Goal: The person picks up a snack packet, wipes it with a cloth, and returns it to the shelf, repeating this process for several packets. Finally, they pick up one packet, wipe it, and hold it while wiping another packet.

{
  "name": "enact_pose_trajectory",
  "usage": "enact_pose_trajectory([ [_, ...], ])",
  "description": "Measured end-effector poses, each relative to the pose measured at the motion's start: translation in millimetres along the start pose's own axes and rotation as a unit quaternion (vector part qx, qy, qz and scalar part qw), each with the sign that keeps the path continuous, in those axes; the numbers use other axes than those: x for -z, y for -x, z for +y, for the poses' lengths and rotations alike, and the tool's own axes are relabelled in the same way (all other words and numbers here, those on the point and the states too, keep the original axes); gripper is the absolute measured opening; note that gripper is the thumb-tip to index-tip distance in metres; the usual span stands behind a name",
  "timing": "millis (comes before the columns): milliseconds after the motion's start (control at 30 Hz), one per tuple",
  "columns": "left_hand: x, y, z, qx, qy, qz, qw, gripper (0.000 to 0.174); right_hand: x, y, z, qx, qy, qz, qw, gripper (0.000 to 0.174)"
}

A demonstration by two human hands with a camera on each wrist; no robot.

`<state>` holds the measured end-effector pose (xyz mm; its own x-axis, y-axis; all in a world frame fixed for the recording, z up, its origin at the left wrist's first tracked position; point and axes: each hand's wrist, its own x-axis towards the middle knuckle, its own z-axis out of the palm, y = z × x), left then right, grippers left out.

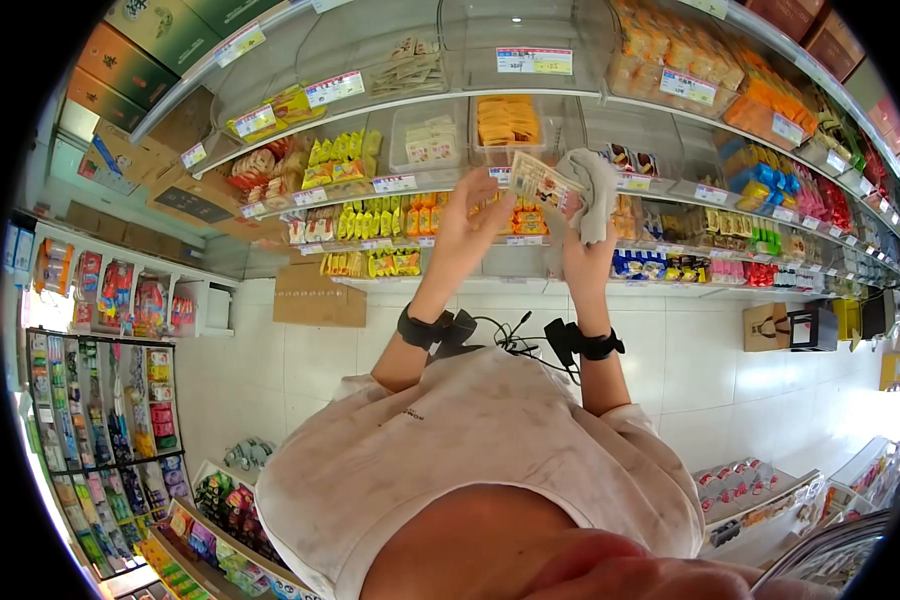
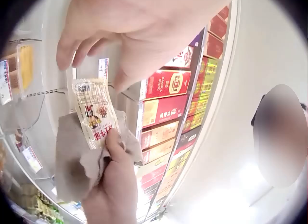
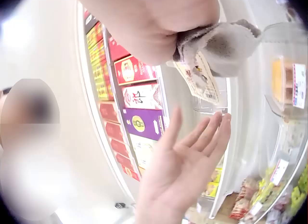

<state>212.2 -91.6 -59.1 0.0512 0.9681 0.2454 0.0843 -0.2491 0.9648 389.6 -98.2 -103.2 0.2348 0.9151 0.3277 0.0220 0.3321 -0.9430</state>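
Observation:
My right hand (image 1: 586,262) pinches a flat, clear-wrapped snack packet (image 2: 94,112) under its thumb, together with a crumpled grey cloth (image 1: 596,192). The packet has a cream wrapper with red and black print, and the cloth carries dark smudges. In the right wrist view the cloth (image 3: 226,47) bunches against the palm and the packet (image 3: 199,82) sticks out below it. My left hand (image 1: 462,228) is beside the packet's free end with nothing in it. Its fingers are spread and loosely straight in the right wrist view, where the left hand (image 3: 185,171) shows palm up.
Clear shelf bins (image 1: 518,30) with price labels stand ahead, some holding packets. An orange stack of packets (image 1: 508,120) sits behind the hands. Boxed goods (image 2: 166,84) line an upper shelf. A cardboard box (image 1: 320,296) is on the floor at left, and cables (image 1: 515,338) hang between the forearms.

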Motion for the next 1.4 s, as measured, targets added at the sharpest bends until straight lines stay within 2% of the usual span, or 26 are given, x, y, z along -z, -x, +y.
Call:
enact_pose_trajectory([
  [67,4.9,3.5,21.1,0.048,0.080,-0.053,0.994,0.056,-27.3,6.0,-38.8,0.020,0.021,-0.075,0.997,0.028],
  [100,7.4,5.4,20.0,0.052,0.078,-0.035,0.995,0.060,-44.8,9.9,-53.3,0.029,0.032,-0.113,0.993,0.030],
  [167,13.0,6.9,18.0,0.059,0.073,-0.003,0.996,0.067,-77.5,16.0,-55.1,0.145,0.049,-0.122,0.981,0.038],
  [233,27.4,8.1,16.8,0.074,0.062,-0.062,0.993,0.066,-94.3,14.4,-47.8,0.146,0.025,-0.136,0.980,0.046],
  [300,42.2,13.3,22.3,0.052,0.002,-0.113,0.992,0.063,-103.2,3.8,-32.2,0.029,-0.038,-0.155,0.987,0.054],
  [367,54.0,20.4,38.8,-0.005,-0.108,-0.156,0.982,0.057,-107.8,-5.7,-31.6,-0.145,-0.053,-0.188,0.970,0.056],
  [467,89.7,17.7,22.1,-0.013,0.050,-0.143,0.988,0.039,-116.0,-18.8,-20.5,-0.256,-0.127,-0.190,0.939,0.053],
  [500,106.5,15.6,19.2,0.010,0.118,-0.154,0.981,0.037,-121.3,-17.5,-22.3,-0.240,-0.141,-0.202,0.939,0.051],
  [533,121.3,13.9,11.8,0.090,0.180,-0.137,0.970,0.035,-126.4,-10.5,-25.2,-0.225,-0.155,-0.214,0.938,0.048],
  [567,140.4,10.3,6.7,0.116,0.142,-0.122,0.975,0.035,-133.1,-3.6,-28.0,-0.211,-0.167,-0.227,0.936,0.046],
  [600,159.8,5.4,0.6,0.142,0.105,-0.105,0.979,0.035,-148.6,2.8,-32.3,-0.104,-0.111,-0.223,0.963,0.035],
  [633,171.2,2.4,-2.9,0.172,0.069,-0.085,0.979,0.035,-159.3,4.6,-32.4,-0.086,-0.067,-0.215,0.970,0.032],
  [700,188.0,-1.5,0.0,0.177,0.105,-0.025,0.978,0.042,-184.1,7.6,-28.3,-0.055,0.014,-0.205,0.977,0.026],
  [733,196.7,-0.3,0.2,0.180,0.122,0.007,0.976,0.046,-201.7,7.4,-23.4,0.034,0.028,-0.149,0.988,0.026],
  [833,212.5,3.5,-12.9,0.053,-0.008,0.170,0.984,0.049,-227.6,2.2,-39.3,-0.094,-0.017,-0.077,0.993,0.027],
  [867,223.4,6.7,-14.4,0.042,-0.033,0.164,0.985,0.055,-236.3,-0.2,-32.1,-0.048,-0.037,-0.063,0.996,0.030],
  [967,230.1,6.9,-26.2,-0.007,0.113,0.120,0.986,0.054,-258.3,8.2,-33.0,0.027,0.077,-0.105,0.991,0.026],
  [1033,223.3,9.6,-15.1,0.056,0.171,0.085,0.980,0.055,-278.6,18.3,-40.0,0.107,0.088,-0.175,0.975,0.029],
  [1100,225.6,14.1,-5.5,0.095,0.199,0.041,0.975,0.057,-291.5,31.2,-47.7,0.185,0.099,-0.238,0.948,0.046],
  [1133,228.6,14.0,-2.7,0.100,0.197,0.014,0.975,0.058,-286.0,39.3,-31.4,0.000,0.047,-0.309,0.950,0.059],
  [1167,230.7,12.2,-2.0,0.104,0.194,-0.015,0.975,0.059,-281.7,38.8,-17.9,-0.008,0.057,-0.281,0.958,0.056],
  [1200,230.8,8.2,-6.9,0.038,0.167,-0.036,0.985,0.058,-280.8,35.8,-11.3,-0.017,0.067,-0.252,0.965,0.053],
  [1267,230.7,8.2,-9.5,-0.018,0.102,-0.060,0.993,0.052,-277.5,30.8,-3.2,-0.039,0.086,-0.191,0.977,0.051],
  [1300,230.6,7.1,-8.1,-0.047,0.069,-0.073,0.994,0.049,-276.8,23.0,-10.6,-0.096,0.062,-0.163,0.980,0.051],
  [1367,233.2,2.7,-5.5,-0.002,0.116,-0.102,0.988,0.048,-277.5,0.0,-34.9,-0.206,0.009,-0.105,0.973,0.052],
  [1400,237.9,0.1,-8.6,0.026,0.124,-0.125,0.984,0.047,-276.8,-6.7,-35.0,-0.179,-0.012,-0.102,0.978,0.051],
])
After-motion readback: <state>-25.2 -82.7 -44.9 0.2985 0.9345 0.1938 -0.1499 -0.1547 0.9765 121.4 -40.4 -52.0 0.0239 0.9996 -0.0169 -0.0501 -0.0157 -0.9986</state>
